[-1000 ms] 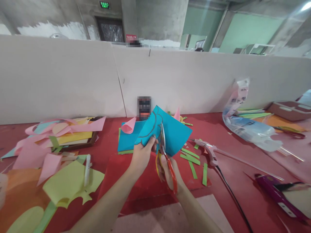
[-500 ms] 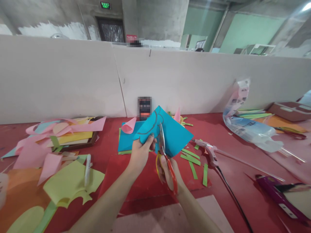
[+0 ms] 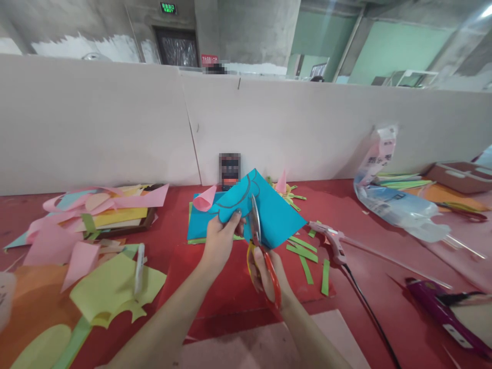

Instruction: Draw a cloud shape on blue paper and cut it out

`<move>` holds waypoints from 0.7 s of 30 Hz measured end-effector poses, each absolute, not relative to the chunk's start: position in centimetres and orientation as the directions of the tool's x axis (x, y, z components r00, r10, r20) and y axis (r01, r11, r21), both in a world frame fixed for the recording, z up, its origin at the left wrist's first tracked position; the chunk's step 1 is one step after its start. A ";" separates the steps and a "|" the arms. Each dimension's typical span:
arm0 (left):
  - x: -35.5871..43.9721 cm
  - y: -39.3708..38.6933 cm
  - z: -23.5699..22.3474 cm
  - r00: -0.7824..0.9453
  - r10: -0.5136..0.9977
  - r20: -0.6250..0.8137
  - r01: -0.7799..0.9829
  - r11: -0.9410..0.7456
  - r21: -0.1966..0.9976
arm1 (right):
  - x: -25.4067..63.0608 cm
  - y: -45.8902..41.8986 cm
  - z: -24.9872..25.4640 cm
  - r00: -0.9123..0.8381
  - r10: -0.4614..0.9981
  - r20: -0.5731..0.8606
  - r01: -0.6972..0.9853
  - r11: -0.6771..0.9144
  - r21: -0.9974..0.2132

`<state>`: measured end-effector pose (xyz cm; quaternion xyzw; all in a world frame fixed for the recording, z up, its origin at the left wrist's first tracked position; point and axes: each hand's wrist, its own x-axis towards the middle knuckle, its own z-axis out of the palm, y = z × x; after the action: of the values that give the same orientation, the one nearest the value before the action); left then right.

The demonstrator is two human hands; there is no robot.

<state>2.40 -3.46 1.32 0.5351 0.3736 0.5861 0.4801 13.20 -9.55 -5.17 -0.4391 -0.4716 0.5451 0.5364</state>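
A sheet of blue paper (image 3: 279, 210) with a dark scalloped line drawn on it is held up over the table. My left hand (image 3: 225, 237) pinches its lower left edge, thumb on top. In my right hand (image 3: 265, 271) are scissors (image 3: 257, 225) with red and yellow handles, my fingers through the loops. Their blades point away from me and lie across the paper, close to the drawn line. Behind the held sheet, more blue paper (image 3: 195, 225) lies flat, with a pink paper cone (image 3: 205, 199) on it.
To the right lie green strips (image 3: 325, 277), a pink glue gun (image 3: 332, 238) with its cord, a plastic bag (image 3: 407, 207) and a purple tool (image 3: 446, 315). Paper scraps (image 3: 54, 241) and a white marker (image 3: 139, 269) are at left. A white partition (image 3: 307, 128) stands behind.
The scissor blades look closer together than before. My left hand and the paper have shifted slightly; the rest of the table looks the same.
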 end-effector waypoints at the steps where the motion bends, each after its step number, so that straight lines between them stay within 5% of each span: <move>1: 2.4 -3.5 1.3 0.034 0.962 0.271 -0.162 -0.263 0.951 | 13.2 -9.6 -5.1 -0.043 0.999 0.027 -0.172 0.019 -0.985; 21: 1.8 -3.1 1.6 0.007 0.959 0.285 -0.101 -0.282 0.954 | 13.3 -9.4 -5.3 -0.023 1.000 0.016 -0.142 0.012 -0.990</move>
<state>1.85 -3.11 1.59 0.5463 0.3923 0.5854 0.4527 13.29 -9.44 -5.31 -0.4536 -0.4727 0.5368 0.5316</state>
